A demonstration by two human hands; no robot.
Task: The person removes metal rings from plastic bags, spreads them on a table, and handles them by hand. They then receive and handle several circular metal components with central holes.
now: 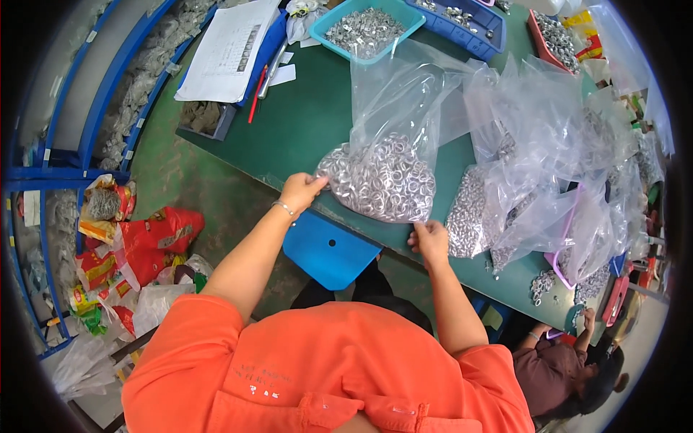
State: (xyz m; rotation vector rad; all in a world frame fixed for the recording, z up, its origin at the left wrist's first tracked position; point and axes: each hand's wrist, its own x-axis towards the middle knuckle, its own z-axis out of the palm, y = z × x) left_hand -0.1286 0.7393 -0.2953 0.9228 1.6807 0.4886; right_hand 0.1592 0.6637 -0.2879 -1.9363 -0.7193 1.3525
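Note:
A clear plastic bag (379,177) full of small silvery metal rings lies at the near edge of the green table (267,148). Its loose upper part spreads away from me, toward the turquoise tray. My left hand (302,192) pinches the bag's left lower corner. At the right lower corner, my right hand (431,242) has its fingers closed on the plastic. Between the two hands the bag's filled bottom bulges out over the table's edge. A blue open drawer or tray (328,249) shows just below the bag, in front of my body.
More filled bags (473,213) stand right of mine. A turquoise tray (321,29) and a blue bin (462,32) hold metal parts at the back. Papers (224,54) and a red pen (257,97) lie at left. Blue shelving (90,94) is leftmost; a co-worker (556,372) sits lower right.

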